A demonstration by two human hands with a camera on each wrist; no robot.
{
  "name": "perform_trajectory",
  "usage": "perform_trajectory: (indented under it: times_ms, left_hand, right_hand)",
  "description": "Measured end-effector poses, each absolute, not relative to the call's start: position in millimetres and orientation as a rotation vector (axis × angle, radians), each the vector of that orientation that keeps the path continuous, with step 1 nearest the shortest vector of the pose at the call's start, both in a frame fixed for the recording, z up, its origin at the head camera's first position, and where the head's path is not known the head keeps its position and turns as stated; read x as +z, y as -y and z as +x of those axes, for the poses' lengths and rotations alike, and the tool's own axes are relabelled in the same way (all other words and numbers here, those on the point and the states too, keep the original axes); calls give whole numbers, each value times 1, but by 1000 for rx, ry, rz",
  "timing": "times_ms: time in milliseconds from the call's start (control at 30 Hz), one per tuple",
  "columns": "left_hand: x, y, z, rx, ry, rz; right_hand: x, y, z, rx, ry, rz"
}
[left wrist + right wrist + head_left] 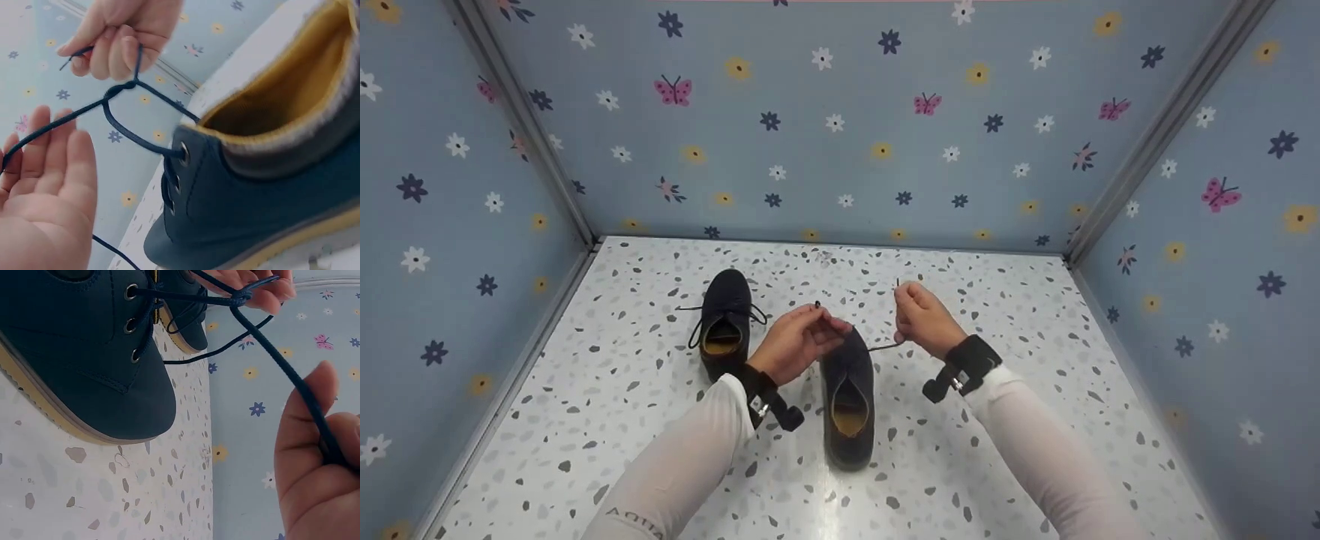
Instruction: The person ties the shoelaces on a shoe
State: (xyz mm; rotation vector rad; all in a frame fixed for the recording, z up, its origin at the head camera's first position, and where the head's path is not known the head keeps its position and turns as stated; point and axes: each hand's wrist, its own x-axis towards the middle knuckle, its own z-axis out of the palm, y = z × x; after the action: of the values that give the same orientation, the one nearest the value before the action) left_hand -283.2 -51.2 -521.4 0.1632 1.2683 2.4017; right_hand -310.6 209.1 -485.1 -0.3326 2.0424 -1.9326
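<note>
A dark blue shoe (849, 375) stands upright on the floor between my hands, its toe pointing away. Its shoelace (73, 117) is crossed in a loose twist (241, 297) raised off the eyelets. My left hand (802, 341) pinches one lace end by the thumb and forefinger, the other fingers fairly straight. To the right of the toe, my right hand (924, 319) grips the other lace end in curled fingers, with a short tip sticking out above. Both laces run taut from the twist to the hands in the wrist views.
A second dark blue shoe (727, 291) stands left of my left hand, its laces lying loose at both sides. The speckled white floor (982, 465) meets flower-patterned panels (840, 97) at the back and both sides.
</note>
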Motion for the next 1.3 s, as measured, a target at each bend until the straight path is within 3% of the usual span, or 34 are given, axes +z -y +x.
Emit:
perform_trajectory:
  times_ms: [500, 1000, 1300]
  left_hand:
    - [-521, 59, -283, 2352, -1409, 122]
    - [-529, 68, -277, 2081, -1792, 254]
    - [-531, 74, -276, 1899, -2086, 235]
  right_hand:
    - [-485, -204, -299, -964, -2709, -894]
    - [-509, -219, -292, -252, -3127, -1105]
    - [-530, -230, -291, -196, -3175, -994]
